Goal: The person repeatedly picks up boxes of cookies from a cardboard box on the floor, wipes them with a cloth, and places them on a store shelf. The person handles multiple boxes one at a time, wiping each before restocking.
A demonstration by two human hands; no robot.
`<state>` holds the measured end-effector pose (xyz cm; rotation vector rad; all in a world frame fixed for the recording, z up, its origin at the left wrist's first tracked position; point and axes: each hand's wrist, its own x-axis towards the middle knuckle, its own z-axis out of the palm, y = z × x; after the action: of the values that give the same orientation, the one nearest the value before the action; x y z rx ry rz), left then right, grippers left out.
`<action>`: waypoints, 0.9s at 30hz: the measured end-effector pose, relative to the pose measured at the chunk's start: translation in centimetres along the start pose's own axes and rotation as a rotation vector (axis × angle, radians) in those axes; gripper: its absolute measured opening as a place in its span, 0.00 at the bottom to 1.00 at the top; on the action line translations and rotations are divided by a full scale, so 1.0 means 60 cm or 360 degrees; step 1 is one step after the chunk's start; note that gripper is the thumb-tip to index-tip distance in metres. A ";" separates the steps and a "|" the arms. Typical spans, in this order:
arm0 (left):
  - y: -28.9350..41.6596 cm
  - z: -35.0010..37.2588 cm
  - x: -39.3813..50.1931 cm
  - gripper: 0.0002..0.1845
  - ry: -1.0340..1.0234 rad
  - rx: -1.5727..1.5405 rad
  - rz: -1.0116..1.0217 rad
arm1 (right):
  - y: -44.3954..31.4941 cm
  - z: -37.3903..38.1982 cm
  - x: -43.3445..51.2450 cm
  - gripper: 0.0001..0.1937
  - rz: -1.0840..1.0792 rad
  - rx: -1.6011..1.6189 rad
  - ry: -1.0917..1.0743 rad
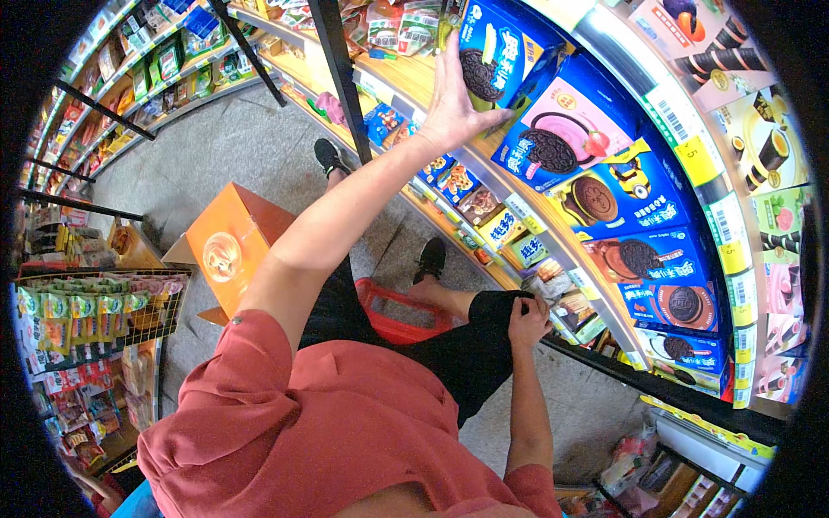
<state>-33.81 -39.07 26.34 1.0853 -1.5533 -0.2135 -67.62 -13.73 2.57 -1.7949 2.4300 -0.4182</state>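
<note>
My left hand (456, 107) reaches up to a store shelf, its fingers along the left side of a blue Oreo cookie box (495, 55) and its thumb spread below the box's lower edge. Whether it grips the box is not plain. Just right of it, a blue and pink Oreo box (563, 133) lies tilted, with a Minion-printed cookie box (622, 191) below. More Oreo boxes (654, 256) line the shelf. My right hand (529, 320) rests with bent fingers on my knee in black trousers, holding no product that I can see.
An orange cardboard box (236, 243) with open flaps stands on the floor to the left. A red plastic stool or basket (405, 314) is between my legs. A black shelf post (343, 78) rises near my left forearm. Hanging snack packs (78, 311) fill a wire rack at far left.
</note>
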 end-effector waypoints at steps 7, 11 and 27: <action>-0.013 -0.007 -0.029 0.75 0.0037 -0.0027 0.0034 | 0.006 0.004 0.004 0.12 -0.0020 -0.0016 -0.0048; -0.036 -0.047 -0.154 0.64 0.0107 0.0116 -0.0024 | 0.009 0.004 -0.003 0.11 0.0021 -0.0073 -0.0035; -0.180 -0.204 -0.621 0.27 -0.1733 0.0615 -0.1174 | -0.183 -0.079 0.006 0.07 -0.0642 0.0634 -0.0143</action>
<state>-21.60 -13.06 -2.45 2.0197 -2.0840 -1.2018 -58.69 -16.28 10.11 -2.0466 1.7571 -0.7704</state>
